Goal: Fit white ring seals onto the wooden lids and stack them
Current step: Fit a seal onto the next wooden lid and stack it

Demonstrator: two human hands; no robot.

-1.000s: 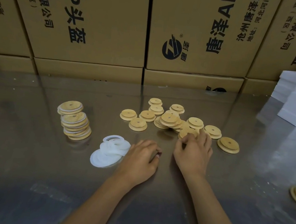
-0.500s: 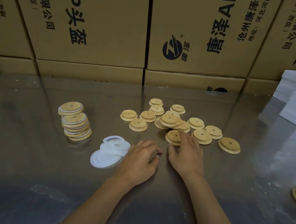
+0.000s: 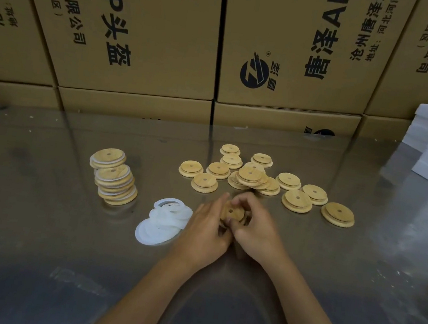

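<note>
While my 2 hands, left hand (image 3: 205,231) and right hand (image 3: 255,228), grip 1 stiff, light wooden lid (image 3: 233,212) by its rim near the surface's (image 3: 34,233) centre, the floppy white ring seals (image 3: 164,222) wait just left.

Left hand (image 3: 205,232), right hand (image 3: 256,231) grip wooden lid (image 3: 232,211) together

Steel table (image 3: 34,233) bears loose lids (image 3: 249,176), ring seals (image 3: 164,223), stacked lids (image 3: 115,178).
</note>
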